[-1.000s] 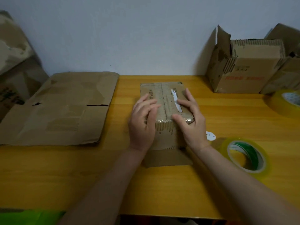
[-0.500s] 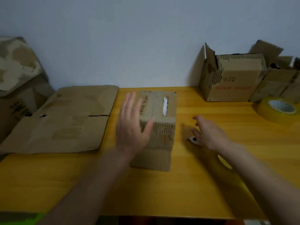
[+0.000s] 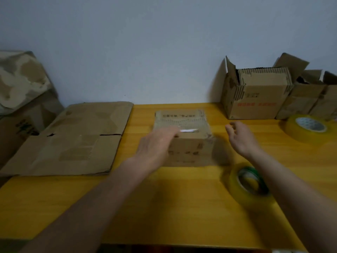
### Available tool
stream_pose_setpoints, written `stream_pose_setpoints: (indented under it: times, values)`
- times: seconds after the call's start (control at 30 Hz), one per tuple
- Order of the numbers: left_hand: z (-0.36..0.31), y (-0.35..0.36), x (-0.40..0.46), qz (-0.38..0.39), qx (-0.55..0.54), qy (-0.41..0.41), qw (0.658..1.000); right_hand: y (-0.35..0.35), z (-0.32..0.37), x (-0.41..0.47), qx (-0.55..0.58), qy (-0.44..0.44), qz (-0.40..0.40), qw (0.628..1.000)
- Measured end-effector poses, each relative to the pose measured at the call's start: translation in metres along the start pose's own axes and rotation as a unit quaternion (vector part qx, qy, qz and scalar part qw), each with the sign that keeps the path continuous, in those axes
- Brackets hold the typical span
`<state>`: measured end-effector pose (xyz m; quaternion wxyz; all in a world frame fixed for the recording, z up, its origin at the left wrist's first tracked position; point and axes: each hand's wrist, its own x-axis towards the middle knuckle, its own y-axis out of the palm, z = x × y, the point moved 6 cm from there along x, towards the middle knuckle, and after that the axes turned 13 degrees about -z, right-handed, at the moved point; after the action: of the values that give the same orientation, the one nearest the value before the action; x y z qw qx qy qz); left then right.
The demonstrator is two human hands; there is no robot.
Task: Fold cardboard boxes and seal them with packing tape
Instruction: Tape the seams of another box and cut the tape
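Centrally, one small cardboard box [image 3: 184, 136], closed, brown, worn; printed lettering across the top, a pale glossy strip along its near top edge, faint marks on the front face. It stands on the yellow table [image 3: 164, 207], mid-depth, well clear of the wall.

Left hand [image 3: 155, 148]: blurred, fingers straight, lying on the box's near-left top corner. Right hand [image 3: 240, 137]: empty, fingers loosely spread, hovering just right of the box, apart from it.

Flattened cardboard [image 3: 73, 139]: left, a strip of bare table between it and the box. Tape roll [image 3: 249, 183]: near-right, green core, beside the right forearm. Second tape roll [image 3: 308, 128]: far right. Open cartons [image 3: 255, 99]: right rear, against the wall. Broad bare tabletop lies before the box.
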<state>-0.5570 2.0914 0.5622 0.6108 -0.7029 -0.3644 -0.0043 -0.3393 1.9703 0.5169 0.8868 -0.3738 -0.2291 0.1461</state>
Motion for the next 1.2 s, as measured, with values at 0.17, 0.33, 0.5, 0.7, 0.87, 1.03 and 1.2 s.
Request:
stream_pose_setpoints:
  times: [0.17, 0.33, 0.5, 0.7, 0.87, 1.03, 1.2]
  values:
    - [-0.002, -0.006, 0.0, -0.108, -0.037, -0.062, 0.991, 0.015, 0.045, -0.016, 0.209, 0.003, 0.025, 0.978]
    - [-0.034, 0.027, -0.012, -0.047, 0.051, 0.005, 0.998, 0.026, 0.071, -0.026, 0.262, 0.009, 0.085, 0.961]
    - [-0.018, 0.027, -0.013, -0.01, 0.074, 0.162, 0.984, 0.012, 0.056, -0.027, 0.199, 0.015, 0.04, 0.979]
    - [0.009, 0.031, -0.018, -0.058, 0.053, 0.151, 0.986, 0.004, 0.051, -0.055, 0.249, 0.018, 0.068, 0.966]
    - [-0.026, 0.017, -0.044, -0.236, -0.044, 0.187, 0.953, -0.032, 0.016, -0.057, 0.172, -0.029, 0.0, 0.985]
    - [-0.077, 0.065, -0.075, -0.112, -0.225, 0.191, 0.949, -0.046, -0.024, -0.081, 0.0, -0.052, 0.03, 0.998]
    - [-0.083, 0.132, -0.069, 0.136, -0.279, -0.05, 0.949, -0.04, -0.041, -0.122, -0.165, -0.146, 0.055, 0.974]
